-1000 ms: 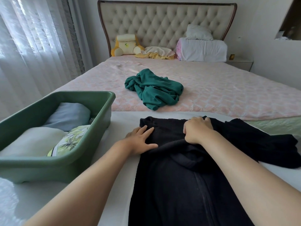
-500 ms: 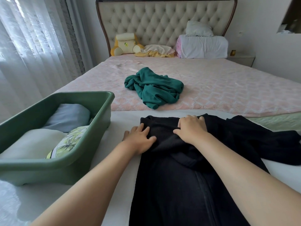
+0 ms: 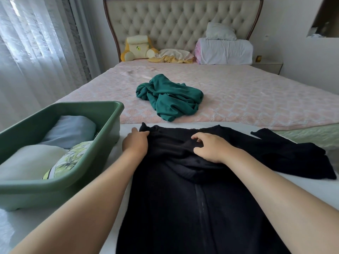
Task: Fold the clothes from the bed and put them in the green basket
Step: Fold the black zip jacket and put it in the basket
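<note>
This was a bedroom in a home. A wide bed (image 3: 256,99) with a pink quilted cover filled the room, backed by a tufted headboard (image 3: 174,22). Against it sat pillows (image 3: 225,51) and a yellow plush toy (image 3: 137,47), with a bedside table (image 3: 267,66) to one side. Sheer curtains (image 3: 33,52) covered the window on the left. Household laundry lay about: a green basket (image 3: 110,114) of folded items, a crumpled teal garment (image 3: 170,98) and a black jacket (image 3: 183,198).
</note>
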`<state>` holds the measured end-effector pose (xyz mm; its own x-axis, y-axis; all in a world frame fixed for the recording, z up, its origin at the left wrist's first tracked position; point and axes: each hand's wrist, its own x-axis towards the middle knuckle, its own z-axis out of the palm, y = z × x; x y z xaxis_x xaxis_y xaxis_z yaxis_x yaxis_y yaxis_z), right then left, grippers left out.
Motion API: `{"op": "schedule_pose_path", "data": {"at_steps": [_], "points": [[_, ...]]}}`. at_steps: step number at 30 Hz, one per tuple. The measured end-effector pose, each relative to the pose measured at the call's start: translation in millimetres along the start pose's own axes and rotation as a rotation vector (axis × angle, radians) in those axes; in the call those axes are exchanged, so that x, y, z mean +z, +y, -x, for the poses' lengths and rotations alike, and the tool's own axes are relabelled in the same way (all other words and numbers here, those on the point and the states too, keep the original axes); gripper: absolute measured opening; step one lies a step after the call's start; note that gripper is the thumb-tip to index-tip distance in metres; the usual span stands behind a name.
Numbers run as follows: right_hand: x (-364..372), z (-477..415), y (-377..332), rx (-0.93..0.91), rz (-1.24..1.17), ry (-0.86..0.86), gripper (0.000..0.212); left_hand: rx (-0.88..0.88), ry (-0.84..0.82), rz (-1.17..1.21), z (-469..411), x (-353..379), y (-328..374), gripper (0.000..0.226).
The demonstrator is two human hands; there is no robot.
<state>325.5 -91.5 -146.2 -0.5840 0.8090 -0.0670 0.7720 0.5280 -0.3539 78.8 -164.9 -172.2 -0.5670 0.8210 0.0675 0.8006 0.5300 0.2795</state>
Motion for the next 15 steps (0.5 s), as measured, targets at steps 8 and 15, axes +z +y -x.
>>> {"op": "schedule_pose_path", "data": {"at_steps": [8, 15], "points": [[-0.5, -4.3, 0.2, -0.008, -0.069, -0.084, 0.068, 0.293, 0.163, -0.037, -8.8, -2.2, 22.8, 0.038], [-13.0, -8.5, 25.6, 0.037, -0.358, 0.021, 0.026, 0.487, -0.221, -0.047, 9.3, 22.6, 23.5, 0.069]]}}
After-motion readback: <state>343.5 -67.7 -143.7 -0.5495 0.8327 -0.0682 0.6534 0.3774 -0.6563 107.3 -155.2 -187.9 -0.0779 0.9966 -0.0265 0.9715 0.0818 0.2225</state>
